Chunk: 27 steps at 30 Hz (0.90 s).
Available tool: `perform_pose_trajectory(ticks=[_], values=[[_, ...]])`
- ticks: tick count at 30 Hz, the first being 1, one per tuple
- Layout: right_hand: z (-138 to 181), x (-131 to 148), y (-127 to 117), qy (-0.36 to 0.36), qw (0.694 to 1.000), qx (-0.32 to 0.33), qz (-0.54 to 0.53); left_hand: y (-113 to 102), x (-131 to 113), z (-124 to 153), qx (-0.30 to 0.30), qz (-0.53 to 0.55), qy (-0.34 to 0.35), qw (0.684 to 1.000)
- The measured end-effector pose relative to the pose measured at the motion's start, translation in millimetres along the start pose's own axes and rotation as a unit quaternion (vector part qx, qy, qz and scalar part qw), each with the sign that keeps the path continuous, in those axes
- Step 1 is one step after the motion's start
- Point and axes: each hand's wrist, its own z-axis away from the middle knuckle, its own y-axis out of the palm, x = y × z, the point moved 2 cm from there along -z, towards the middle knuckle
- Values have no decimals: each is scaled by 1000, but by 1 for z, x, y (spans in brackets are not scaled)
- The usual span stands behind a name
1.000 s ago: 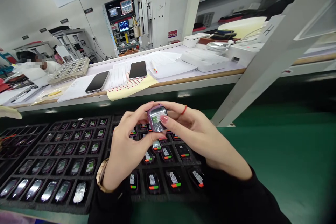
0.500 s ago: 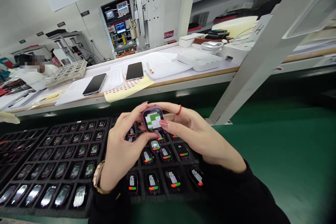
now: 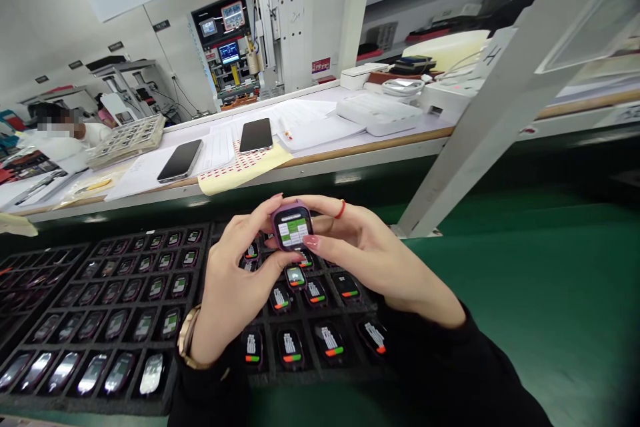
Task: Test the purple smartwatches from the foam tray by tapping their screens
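We hold the purple watch body (image 3: 292, 227) between both hands — left hand (image 3: 239, 287) and right hand (image 3: 373, 257) pinching its edges — above the black tray (image 3: 200, 320).

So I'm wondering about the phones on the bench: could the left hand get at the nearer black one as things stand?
Probably not right away. The left hand and right hand both grip the pink watch, and the black phone lies on the bench beyond the watch tray.
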Motion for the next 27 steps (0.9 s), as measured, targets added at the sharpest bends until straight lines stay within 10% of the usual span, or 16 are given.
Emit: perform_pose_trajectory(ticks=[19, 27], values=[[5, 7, -17, -23, 992, -68, 108, -14, 10, -2, -58, -40, -72, 995], [19, 25, -33, -57, 983, -152, 90, -24, 90, -2, 1, -81, -263, 961]])
